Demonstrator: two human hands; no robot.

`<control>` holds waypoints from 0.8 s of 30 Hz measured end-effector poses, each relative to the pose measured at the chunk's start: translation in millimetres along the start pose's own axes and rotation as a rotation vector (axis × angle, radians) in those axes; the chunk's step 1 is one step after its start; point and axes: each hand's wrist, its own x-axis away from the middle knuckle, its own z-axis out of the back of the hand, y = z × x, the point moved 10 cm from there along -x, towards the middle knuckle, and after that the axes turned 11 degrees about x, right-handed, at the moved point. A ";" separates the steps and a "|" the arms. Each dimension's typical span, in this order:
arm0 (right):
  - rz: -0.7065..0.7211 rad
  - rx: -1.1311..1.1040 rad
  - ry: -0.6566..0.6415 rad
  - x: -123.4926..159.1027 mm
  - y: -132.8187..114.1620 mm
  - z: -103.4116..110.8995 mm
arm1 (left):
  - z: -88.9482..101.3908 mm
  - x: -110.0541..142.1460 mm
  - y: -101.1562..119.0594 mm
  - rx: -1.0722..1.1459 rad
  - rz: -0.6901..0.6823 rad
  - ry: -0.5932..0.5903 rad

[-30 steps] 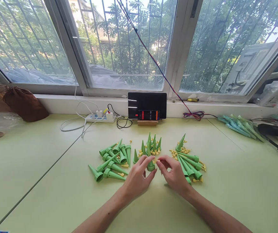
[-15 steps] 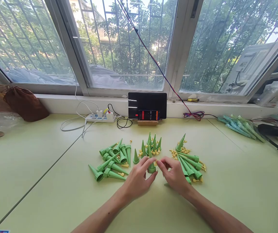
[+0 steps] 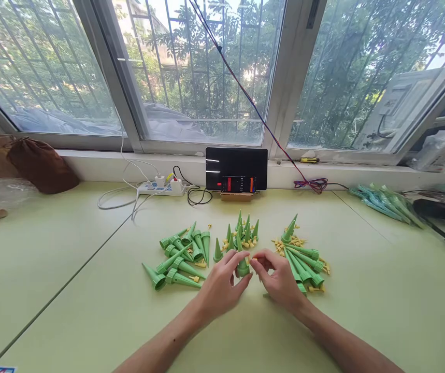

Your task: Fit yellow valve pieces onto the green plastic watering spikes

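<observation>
The left hand point(image 3: 222, 280) grips an upright green cone point(image 3: 242, 268); the right hand point(image 3: 279, 278) pinches a yellow piece point(image 3: 247, 260) at its side.

Daylight comes in towards me through wide windows point(image 3: 206, 77) in grey metal frames point(image 3: 287, 77), with bars point(image 3: 173, 57) and leafy trees point(image 3: 339, 72) beyond the glass. Beneath them runs a white ledge point(image 3: 90, 165), then a pale green table point(image 3: 51, 238), a dark seam point(image 3: 90, 258) slanting across its left side.
</observation>
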 end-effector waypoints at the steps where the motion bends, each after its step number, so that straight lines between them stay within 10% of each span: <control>1: 0.000 -0.009 -0.007 -0.3 0.1 -0.8 | 0.3 -0.3 0.3 0.000 -0.002 0.002; 24: -0.040 0.103 -0.016 -0.3 11.9 -4.9 | -0.2 -0.6 8.5 -0.005 -0.044 -0.005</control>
